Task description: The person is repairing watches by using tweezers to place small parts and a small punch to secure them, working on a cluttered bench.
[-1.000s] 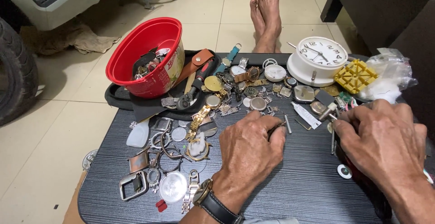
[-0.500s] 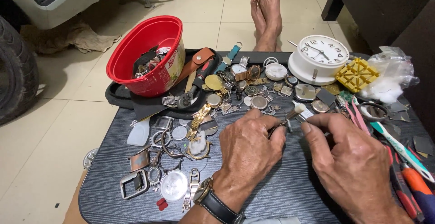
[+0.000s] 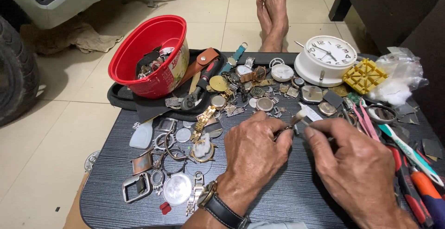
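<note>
Just beyond both hands [image 3: 296, 131], pinching a small brush [image 3: 298, 117], watch parts [image 3: 241, 94] crowd

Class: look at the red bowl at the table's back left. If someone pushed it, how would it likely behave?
The red bowl already sits tilted on a dark tray, so it may tip further. It looks like thin plastic, probably light. The watch parts inside could shift or spill.

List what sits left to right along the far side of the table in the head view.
Red bowl → tan leather strap → teal watch strap → white alarm clock → yellow plastic holder → clear plastic bag.
</note>
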